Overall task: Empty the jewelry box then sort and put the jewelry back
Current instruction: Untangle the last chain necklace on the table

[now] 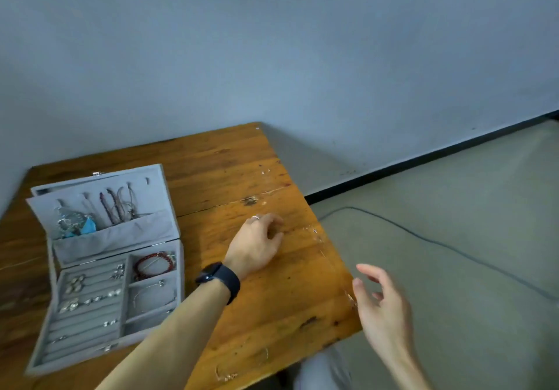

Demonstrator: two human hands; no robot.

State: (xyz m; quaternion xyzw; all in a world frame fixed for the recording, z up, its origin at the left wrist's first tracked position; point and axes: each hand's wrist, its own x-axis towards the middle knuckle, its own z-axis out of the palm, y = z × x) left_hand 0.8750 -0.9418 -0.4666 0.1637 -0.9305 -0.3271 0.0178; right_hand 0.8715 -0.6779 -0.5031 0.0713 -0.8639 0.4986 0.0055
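The jewelry box (pixel 121 235) lies open on the counter (pixel 227 162), with its left and near corners close to the picture's edge. Necklaces (pixel 115 205) hang inside its raised lid. Small earrings (pixel 87 296) sit in the ridged rows of its tray, and a red bead bracelet (pixel 154 264) fills the back compartment beside them.

To the right of the box my left hand (pixel 257 244) reaches forward, a dark watch (pixel 217 280) on the wrist, knuckles up. Its fingers are curled down onto the wood, and I cannot tell whether they pinch anything. Just beyond them a faint, glinting chain (pixel 314 235) is too blurred to follow.

Farther right of the box, past the counter's edge, my right hand (pixel 381 308) hovers with its fingers loosely spread, holding nothing. A thin bangle (pixel 242 362) lies at the near edge, hard to make out.
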